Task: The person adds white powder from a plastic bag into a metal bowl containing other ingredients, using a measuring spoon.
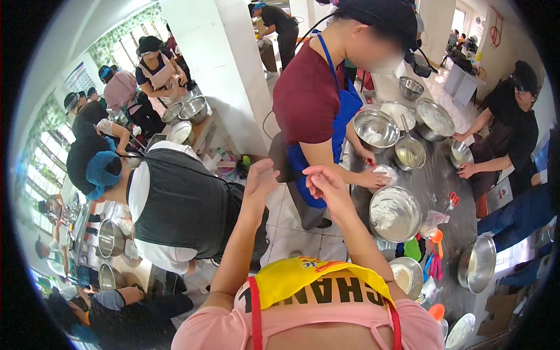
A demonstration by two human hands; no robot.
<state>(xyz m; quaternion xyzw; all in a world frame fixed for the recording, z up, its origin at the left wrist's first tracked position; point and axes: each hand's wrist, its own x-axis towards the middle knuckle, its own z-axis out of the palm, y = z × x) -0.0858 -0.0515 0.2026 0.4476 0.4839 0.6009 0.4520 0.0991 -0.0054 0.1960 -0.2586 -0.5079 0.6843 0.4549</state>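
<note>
Both my hands are raised in front of my chest with nothing visible in them. My left hand (pixel 261 177) has its fingers pointing up and is slightly blurred. Beside it, a small gap away, my right hand (pixel 326 188) has loosely curled fingers. Nearest to the right hand on the dark table (pixel 457 227) is a large steel bowl (pixel 418 211) with a white, smeared mixture inside. A co-worker in a blue apron (pixel 350 113) stands just ahead; that person's hand (pixel 372 178) touches a clear bag of white material (pixel 387 173).
A wire whisk (pixel 408 142) leans in a steel bowl (pixel 415 166). Red-handled scissors (pixel 454 199), an orange scoop (pixel 437 237) and pink measuring spoons (pixel 435 266) lie on the table. Another person (pixel 509 118) holds a small bowl across it. At left, close by, a person in a dark apron (pixel 183 201) bends over.
</note>
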